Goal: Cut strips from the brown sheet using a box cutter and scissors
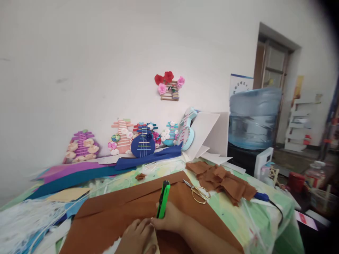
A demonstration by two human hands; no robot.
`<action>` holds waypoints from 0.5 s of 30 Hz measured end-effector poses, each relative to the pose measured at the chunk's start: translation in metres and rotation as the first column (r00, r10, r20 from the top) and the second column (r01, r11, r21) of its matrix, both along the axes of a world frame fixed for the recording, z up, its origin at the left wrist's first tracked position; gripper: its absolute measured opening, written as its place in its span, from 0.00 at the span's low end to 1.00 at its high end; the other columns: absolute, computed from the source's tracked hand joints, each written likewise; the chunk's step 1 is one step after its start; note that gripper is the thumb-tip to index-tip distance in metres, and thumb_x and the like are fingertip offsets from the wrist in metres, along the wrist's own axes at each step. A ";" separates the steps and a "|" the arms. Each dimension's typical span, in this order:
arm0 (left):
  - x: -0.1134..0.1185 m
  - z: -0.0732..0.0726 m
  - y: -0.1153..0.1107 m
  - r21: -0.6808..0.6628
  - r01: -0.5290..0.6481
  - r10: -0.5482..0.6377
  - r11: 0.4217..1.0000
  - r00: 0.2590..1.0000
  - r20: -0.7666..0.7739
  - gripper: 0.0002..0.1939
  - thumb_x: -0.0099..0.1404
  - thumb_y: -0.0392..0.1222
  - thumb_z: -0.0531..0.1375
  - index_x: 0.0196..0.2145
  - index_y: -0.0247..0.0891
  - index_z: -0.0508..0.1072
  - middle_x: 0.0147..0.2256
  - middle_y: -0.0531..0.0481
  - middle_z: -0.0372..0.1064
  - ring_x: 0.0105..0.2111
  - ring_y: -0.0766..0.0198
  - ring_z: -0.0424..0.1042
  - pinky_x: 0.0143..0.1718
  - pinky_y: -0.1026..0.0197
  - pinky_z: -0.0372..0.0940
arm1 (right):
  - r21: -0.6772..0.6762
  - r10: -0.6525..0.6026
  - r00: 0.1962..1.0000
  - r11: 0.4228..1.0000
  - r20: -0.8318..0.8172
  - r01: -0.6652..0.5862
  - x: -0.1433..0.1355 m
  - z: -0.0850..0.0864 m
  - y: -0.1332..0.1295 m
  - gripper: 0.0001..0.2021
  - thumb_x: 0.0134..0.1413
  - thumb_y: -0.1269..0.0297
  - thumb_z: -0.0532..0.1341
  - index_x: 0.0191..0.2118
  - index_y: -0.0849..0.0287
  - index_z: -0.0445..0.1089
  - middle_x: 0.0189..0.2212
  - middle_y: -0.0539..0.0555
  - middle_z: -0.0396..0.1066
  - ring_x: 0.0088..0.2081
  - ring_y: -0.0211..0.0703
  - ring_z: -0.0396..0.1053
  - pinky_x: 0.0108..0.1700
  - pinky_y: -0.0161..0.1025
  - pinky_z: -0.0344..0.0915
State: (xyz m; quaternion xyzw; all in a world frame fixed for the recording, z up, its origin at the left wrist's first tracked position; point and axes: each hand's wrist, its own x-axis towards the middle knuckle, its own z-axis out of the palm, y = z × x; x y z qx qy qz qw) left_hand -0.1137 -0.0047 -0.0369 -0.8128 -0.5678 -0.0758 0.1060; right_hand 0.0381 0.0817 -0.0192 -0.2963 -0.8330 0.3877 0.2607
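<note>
My right hand (pixel 171 218) is closed around a green box cutter (pixel 163 201), which stands almost upright over a large brown sheet (pixel 111 211). At the bottom of the view my left hand (pixel 135 234) presses its bent fingers on a cream-coloured piece (pixel 154 241), perhaps card, lying on the sheet. The fingertips of both hands nearly meet there, and the cutter's blade end is hidden. Gold-handled scissors (pixel 198 193) lie partly open on the sheet's right edge, beyond my right hand.
Crumpled brown pieces (pixel 222 180) lie on the green patterned tablecloth (pixel 227 211) to the right, near a blue-handled tool (pixel 261 196). Decorated lute-shaped crafts (pixel 143 141) and white boards (pixel 205 130) lean on the wall. A water bottle (pixel 254 120) stands behind at right. Coloured sheets (pixel 79 173) spread left.
</note>
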 end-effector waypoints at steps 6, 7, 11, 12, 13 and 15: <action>0.000 -0.001 -0.002 0.119 0.071 -0.070 0.990 0.997 -0.018 0.14 0.56 0.43 0.56 0.41 0.40 0.69 0.43 0.47 0.68 0.38 0.56 0.68 0.39 0.58 0.63 | 0.118 -0.080 0.993 0.991 0.091 0.069 0.001 0.001 -0.020 0.07 0.36 0.63 0.58 0.19 0.60 0.59 0.16 0.45 0.59 0.18 0.30 0.54 0.18 0.28 0.48; 0.002 0.001 -0.003 0.142 0.075 -0.074 0.987 0.997 -0.014 0.13 0.56 0.42 0.55 0.40 0.40 0.69 0.42 0.47 0.68 0.38 0.56 0.68 0.39 0.58 0.63 | 0.135 -0.097 0.992 0.987 0.083 0.086 0.001 0.002 -0.023 0.07 0.36 0.63 0.58 0.19 0.60 0.60 0.16 0.45 0.60 0.19 0.30 0.54 0.18 0.28 0.48; 0.008 0.005 -0.008 0.232 0.104 -0.108 0.967 0.994 0.004 0.09 0.57 0.42 0.54 0.36 0.41 0.70 0.39 0.48 0.69 0.36 0.58 0.69 0.37 0.59 0.64 | 0.192 -0.154 0.987 0.971 0.045 0.142 0.002 0.005 -0.033 0.05 0.38 0.64 0.56 0.20 0.61 0.61 0.19 0.47 0.63 0.20 0.31 0.55 0.19 0.27 0.48; 0.007 0.005 -0.008 0.249 0.112 -0.115 0.962 0.993 -0.003 0.09 0.57 0.43 0.54 0.36 0.41 0.70 0.38 0.48 0.70 0.36 0.58 0.69 0.36 0.60 0.64 | 0.192 -0.163 0.986 0.970 0.045 0.152 0.002 0.005 -0.034 0.05 0.38 0.65 0.56 0.20 0.61 0.62 0.19 0.47 0.64 0.20 0.31 0.56 0.19 0.27 0.48; 0.006 0.004 -0.007 0.258 0.124 -0.124 0.958 0.992 -0.016 0.10 0.58 0.44 0.55 0.37 0.41 0.70 0.38 0.48 0.70 0.36 0.58 0.69 0.37 0.61 0.65 | 0.184 -0.166 0.985 0.970 0.041 0.156 0.003 0.003 -0.034 0.04 0.38 0.66 0.56 0.21 0.61 0.62 0.20 0.47 0.64 0.20 0.31 0.56 0.19 0.27 0.49; 0.000 0.001 -0.003 0.255 0.161 -0.156 0.953 0.987 -0.042 0.11 0.58 0.46 0.55 0.38 0.41 0.71 0.38 0.48 0.70 0.37 0.59 0.70 0.37 0.62 0.65 | 0.156 -0.142 0.990 0.978 0.005 0.139 0.003 -0.003 -0.034 0.03 0.38 0.68 0.56 0.23 0.61 0.63 0.20 0.47 0.65 0.20 0.30 0.57 0.19 0.26 0.50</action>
